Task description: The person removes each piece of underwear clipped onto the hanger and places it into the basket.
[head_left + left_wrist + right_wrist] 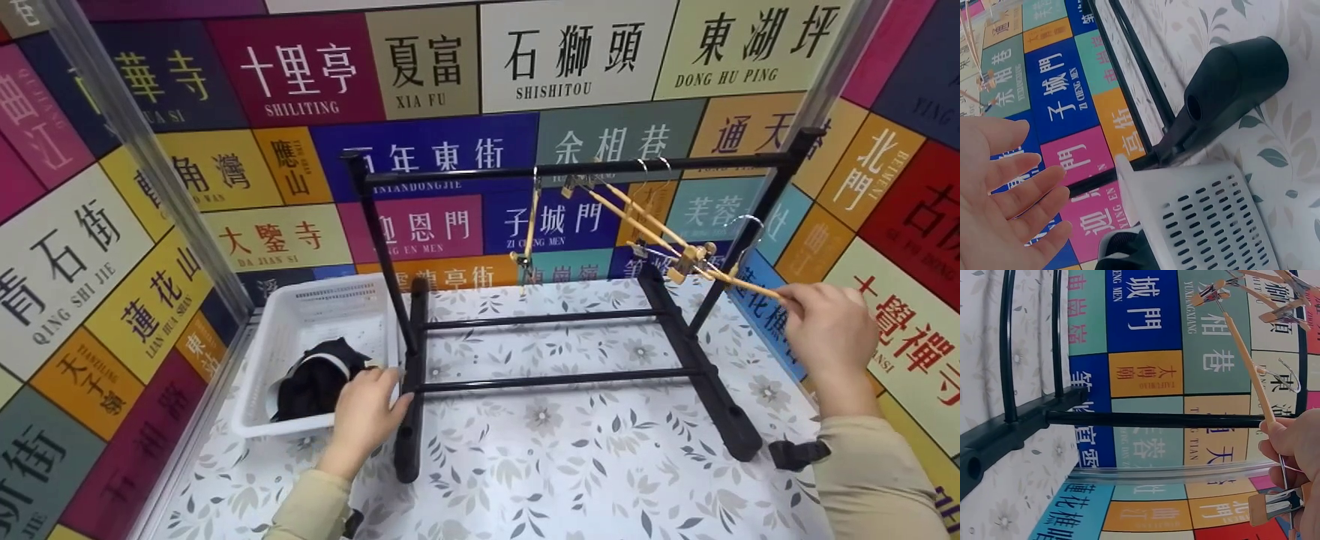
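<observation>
My right hand pinches one end of a wooden clip hanger beside the rack's right post. The hanger's metal hook points up, and a metal clip shows just below the fingers in the right wrist view. My left hand is over the near right corner of a white plastic basket, its fingers spread and holding nothing in the left wrist view. Inside the basket lies a black cloth item with a white band. Other wooden clip hangers hang from the rack's top rail.
A black garment rack stands on the leaf-patterned table surface, with two low crossbars and long feet. Panels with coloured place-name signs enclose the back and both sides. The basket sits against the rack's left foot.
</observation>
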A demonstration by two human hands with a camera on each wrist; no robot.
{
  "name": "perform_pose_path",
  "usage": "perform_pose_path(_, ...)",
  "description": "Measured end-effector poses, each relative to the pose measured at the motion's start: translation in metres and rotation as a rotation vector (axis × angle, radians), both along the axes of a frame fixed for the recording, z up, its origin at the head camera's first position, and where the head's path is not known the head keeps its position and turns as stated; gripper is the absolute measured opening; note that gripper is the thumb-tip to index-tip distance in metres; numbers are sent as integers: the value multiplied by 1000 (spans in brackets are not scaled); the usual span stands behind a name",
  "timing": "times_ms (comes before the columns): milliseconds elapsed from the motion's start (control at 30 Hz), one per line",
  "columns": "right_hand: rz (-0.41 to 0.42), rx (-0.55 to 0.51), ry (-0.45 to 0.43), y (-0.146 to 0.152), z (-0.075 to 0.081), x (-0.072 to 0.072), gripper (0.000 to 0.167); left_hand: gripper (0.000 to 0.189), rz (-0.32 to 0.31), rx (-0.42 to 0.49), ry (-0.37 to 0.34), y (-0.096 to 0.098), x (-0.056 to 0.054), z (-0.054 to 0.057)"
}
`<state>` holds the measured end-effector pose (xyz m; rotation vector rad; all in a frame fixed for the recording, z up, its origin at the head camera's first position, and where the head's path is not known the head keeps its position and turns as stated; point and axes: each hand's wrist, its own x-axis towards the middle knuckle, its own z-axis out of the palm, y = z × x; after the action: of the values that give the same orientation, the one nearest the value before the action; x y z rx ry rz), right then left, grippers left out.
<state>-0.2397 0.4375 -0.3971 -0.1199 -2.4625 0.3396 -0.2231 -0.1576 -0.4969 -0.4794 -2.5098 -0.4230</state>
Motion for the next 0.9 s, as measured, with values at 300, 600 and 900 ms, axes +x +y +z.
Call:
perform_pose_path(300,-14,15,29,5,17,-3,17,35,-33,8,-5,11,1,-6)
perform_pose_path(600,-66,18,-6,6,33,-5,20,33,-59,16,-4,28,4,-16)
perform_pose_path(900,-96,25,47,5,44,-14,19,35,-80,21,-40,49,6,-21)
